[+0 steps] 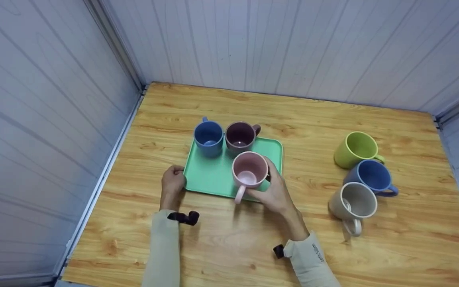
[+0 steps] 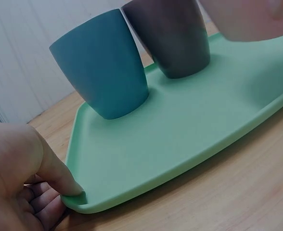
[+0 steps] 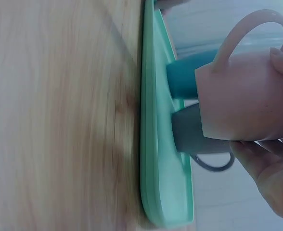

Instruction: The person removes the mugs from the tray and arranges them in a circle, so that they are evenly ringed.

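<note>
My right hand (image 1: 274,192) grips a pink mug (image 1: 249,169) by its body, thumb on one side and fingers on the other. The mug hangs over the front right part of a green tray (image 1: 209,175), and its handle points toward me. At the tray's front left corner my left hand (image 1: 173,183) pinches the rim, thumb on the inside, as the left wrist view shows. Upright at the back of the tray stand a blue mug (image 1: 208,137) and, close to its right, a dark plum mug (image 1: 240,137) with its handle turned to the back right.
On the right of the wooden table (image 1: 134,239) three mugs stand close together: a yellow-green mug (image 1: 356,149), a blue mug (image 1: 371,175) and an off-white mug (image 1: 353,201). White panel walls (image 1: 253,48) border the table at the back and sides.
</note>
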`<state>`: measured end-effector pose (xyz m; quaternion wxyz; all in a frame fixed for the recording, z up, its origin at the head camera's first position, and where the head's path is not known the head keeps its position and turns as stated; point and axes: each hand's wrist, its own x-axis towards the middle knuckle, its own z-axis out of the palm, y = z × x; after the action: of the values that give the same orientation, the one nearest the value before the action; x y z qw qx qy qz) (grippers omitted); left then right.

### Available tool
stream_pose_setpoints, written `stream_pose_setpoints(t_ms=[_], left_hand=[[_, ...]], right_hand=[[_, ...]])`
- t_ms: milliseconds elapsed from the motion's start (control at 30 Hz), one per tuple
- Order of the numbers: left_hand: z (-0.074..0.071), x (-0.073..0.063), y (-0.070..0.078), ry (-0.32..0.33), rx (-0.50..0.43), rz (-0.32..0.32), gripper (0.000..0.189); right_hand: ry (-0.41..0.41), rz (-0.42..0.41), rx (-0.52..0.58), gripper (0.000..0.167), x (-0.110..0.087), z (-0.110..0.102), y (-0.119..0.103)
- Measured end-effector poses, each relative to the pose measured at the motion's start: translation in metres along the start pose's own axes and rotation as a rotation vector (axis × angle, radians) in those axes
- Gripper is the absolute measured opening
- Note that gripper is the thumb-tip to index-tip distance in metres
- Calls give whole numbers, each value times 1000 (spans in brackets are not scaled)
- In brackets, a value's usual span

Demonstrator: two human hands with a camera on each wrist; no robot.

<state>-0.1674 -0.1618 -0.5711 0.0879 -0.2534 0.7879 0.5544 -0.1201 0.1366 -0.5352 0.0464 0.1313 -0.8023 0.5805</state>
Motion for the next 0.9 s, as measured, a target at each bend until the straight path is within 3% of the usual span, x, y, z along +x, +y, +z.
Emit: stream_pose_setpoints(t_ms=[333, 633, 900], left_hand=[[1, 0, -1, 8, -19, -9, 32], [0, 0, -1, -9, -5, -9, 36], [0, -1, 0, -3, 0, -4, 33]], right_hand=[[68, 97, -30, 93, -14, -26, -29], [135, 78, 25, 93, -31, -42, -18], [205, 110, 46, 93, -43, -55, -9]])
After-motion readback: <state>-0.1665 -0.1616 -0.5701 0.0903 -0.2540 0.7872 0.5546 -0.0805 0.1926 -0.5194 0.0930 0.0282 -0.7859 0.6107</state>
